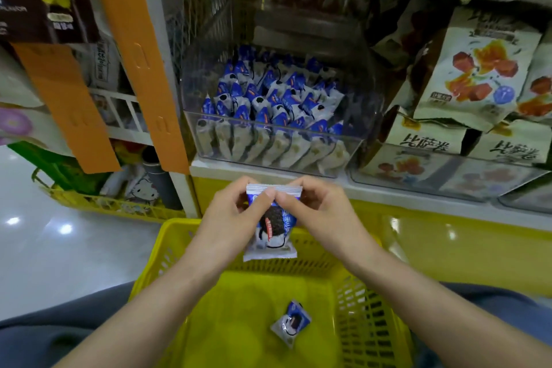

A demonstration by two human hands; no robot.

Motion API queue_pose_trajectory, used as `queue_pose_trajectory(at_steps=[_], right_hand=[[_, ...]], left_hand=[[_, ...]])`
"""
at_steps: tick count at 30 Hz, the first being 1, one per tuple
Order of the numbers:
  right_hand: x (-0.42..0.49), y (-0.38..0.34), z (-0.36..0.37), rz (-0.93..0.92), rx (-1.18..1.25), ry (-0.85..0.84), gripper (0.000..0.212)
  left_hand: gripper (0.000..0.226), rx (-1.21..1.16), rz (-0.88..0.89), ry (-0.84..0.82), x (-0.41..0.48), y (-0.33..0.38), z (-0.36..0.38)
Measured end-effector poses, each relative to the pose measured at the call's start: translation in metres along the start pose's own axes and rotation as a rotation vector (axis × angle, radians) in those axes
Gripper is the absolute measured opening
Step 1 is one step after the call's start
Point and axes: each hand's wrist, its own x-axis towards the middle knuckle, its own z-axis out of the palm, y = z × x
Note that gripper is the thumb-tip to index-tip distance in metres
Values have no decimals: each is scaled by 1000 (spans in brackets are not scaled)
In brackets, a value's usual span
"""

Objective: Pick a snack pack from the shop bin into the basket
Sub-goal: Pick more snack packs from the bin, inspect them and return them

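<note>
A blue-and-white snack pack (273, 234) with a dark cookie picture hangs upright above the yellow basket (176, 251). My left hand (230, 212) and my right hand (319, 209) both pinch its top edge, thumbs meeting at the middle. A second pack of the same kind (291, 323) lies on the basket floor. Behind my hands, a clear plastic bin (355, 116) on the shelf holds several more such packs.
Larger bags with fruit pictures (478, 75) fill the bin to the right. Orange cardboard strips (140, 63) hang at the left of the shelf. A second yellow basket (98, 203) with goods sits on the glossy floor at the left.
</note>
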Motion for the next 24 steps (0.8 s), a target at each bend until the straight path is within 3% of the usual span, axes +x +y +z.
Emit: queue_pose_trajectory(at_steps=[7, 9, 11, 15, 18, 21, 24], right_hand=[[-8, 2, -8, -325, -524, 85, 11], [-8, 1, -10, -342, -565, 104, 12], [-6, 2, -14, -273, -446, 154, 10], [3, -4, -23, 31, 57, 231, 16], [3, -6, -26, 232, 274, 151, 12], [-2, -6, -23, 382, 241, -52, 8], [-7, 0, -18, 370, -65, -173, 33]], left_hand=[[26, -143, -137, -6, -2, 0, 7], [24, -182, -181, -55, -2, 0, 7], [12, -224, -220, -97, -1, 1, 9], [26, -271, -193, -65, -1, 0, 9], [16, -272, -121, 43, 2, -1, 5], [7, -242, -53, 169, 8, -4, -1], [14, -116, 50, 210, 11, -5, -4]])
